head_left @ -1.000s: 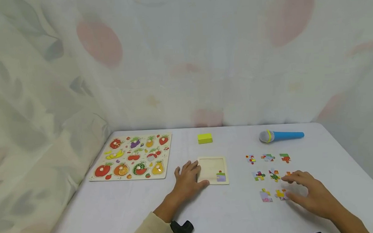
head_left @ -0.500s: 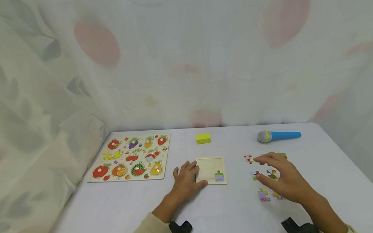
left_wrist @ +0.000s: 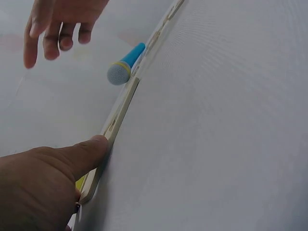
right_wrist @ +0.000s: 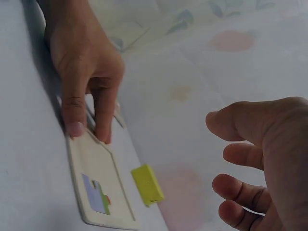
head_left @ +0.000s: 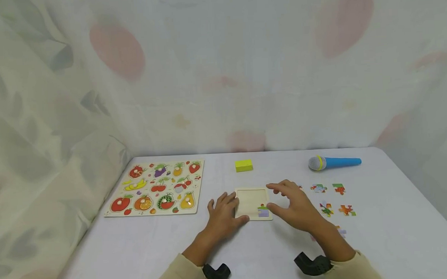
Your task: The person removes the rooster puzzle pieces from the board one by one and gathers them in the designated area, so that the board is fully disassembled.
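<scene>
My left hand [head_left: 222, 220] rests at the left side of a small square wooden puzzle frame [head_left: 248, 189], fingers spread. Its thumb [left_wrist: 91, 150] presses the near corner while the index fingertip touches the left rim. One puzzle piece [head_left: 263, 212], lilac and green, lies in the frame's lower right corner. Over the frame's right side hovers my right hand [head_left: 295, 207]. Nothing sits between its thumb and the loosely bent fingers [right_wrist: 243, 156]. Several colourful loose pieces, among them an orange piece [head_left: 347, 210], lie to its right, some hidden behind the hand and forearm.
A fruit peg board [head_left: 192, 206] lies on the left of the white table [head_left: 131, 247]. Behind the frame is a yellow block [head_left: 244, 165]. A blue toy microphone [head_left: 337, 162] lies at the back right. Patterned cloth [head_left: 191, 95] hangs behind the table.
My right hand has moved left, from over the loose pieces to the frame's right side. The left hand stays at the frame, and the piece inside has not moved.
</scene>
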`<state>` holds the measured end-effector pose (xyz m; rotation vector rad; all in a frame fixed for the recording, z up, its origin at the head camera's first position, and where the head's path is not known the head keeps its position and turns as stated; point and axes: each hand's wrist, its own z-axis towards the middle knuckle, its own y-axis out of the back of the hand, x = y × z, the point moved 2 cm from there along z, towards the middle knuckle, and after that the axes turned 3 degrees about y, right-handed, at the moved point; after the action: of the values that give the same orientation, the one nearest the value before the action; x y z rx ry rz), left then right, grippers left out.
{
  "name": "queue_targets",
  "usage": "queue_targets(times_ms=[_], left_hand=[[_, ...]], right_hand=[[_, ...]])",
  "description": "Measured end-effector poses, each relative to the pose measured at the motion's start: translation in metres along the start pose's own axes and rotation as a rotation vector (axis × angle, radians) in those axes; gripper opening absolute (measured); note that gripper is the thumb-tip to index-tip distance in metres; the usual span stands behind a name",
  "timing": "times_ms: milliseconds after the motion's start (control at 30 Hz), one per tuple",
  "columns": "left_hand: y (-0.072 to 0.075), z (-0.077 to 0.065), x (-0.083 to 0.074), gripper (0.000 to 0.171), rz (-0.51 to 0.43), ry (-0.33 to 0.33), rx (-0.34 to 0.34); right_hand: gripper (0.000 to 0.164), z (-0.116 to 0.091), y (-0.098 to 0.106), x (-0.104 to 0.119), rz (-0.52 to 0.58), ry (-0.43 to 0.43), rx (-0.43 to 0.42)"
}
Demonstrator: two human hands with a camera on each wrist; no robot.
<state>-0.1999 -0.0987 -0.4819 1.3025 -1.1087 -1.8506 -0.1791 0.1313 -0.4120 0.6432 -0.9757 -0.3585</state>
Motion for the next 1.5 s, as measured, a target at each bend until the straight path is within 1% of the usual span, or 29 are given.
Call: queue_targets(times_ms=[133, 200, 367, 533, 667, 800, 933, 1067, 1267, 1500], left_hand=[[0.0, 0.0, 0.0, 0.066, 0.006, 0.008, 0.004], [0.0, 0.0, 0.0, 0.067, 0.003, 0.011, 0.007], [-0.001, 0.0, 0.0, 0.067, 0.009, 0.003, 0.003], [-0.001, 0.0, 0.001, 0.066, 0.019, 0.004, -0.002], [0.0, 0.0, 0.001, 0.066, 0.023, 0.001, -0.004], [0.001, 0.0, 0.001, 0.066, 0.02, -0.006, -0.012], [0.001, 0.001, 0.0, 0.066, 0.02, -0.006, -0.011], [0.001, 0.002, -0.001, 0.067, 0.015, -0.003, -0.006], [0.001, 0.003, -0.001, 0.066, 0.008, -0.001, -0.006], [0.002, 0.001, -0.002, 0.066, 0.004, 0.009, -0.002]], right_hand=[[0.047, 0.005, -0.017, -0.009, 0.037, -0.006, -0.007], [0.047, 0.006, -0.025, -0.015, 0.043, -0.023, -0.01], [0.046, 0.004, -0.042, -0.03, 0.019, -0.088, -0.002], [0.046, 0.001, -0.054, -0.038, -0.025, -0.11, 0.049], [0.047, -0.002, -0.058, -0.042, -0.042, -0.117, 0.084], [0.042, -0.002, -0.06, -0.045, -0.08, -0.117, 0.102], [0.039, -0.001, -0.062, -0.046, -0.133, -0.137, 0.126], [0.036, 0.0, -0.06, -0.043, -0.153, -0.153, 0.13], [0.029, 0.002, -0.059, -0.04, -0.161, -0.154, 0.126], [0.032, 0.002, -0.061, -0.042, -0.119, -0.134, 0.11]])
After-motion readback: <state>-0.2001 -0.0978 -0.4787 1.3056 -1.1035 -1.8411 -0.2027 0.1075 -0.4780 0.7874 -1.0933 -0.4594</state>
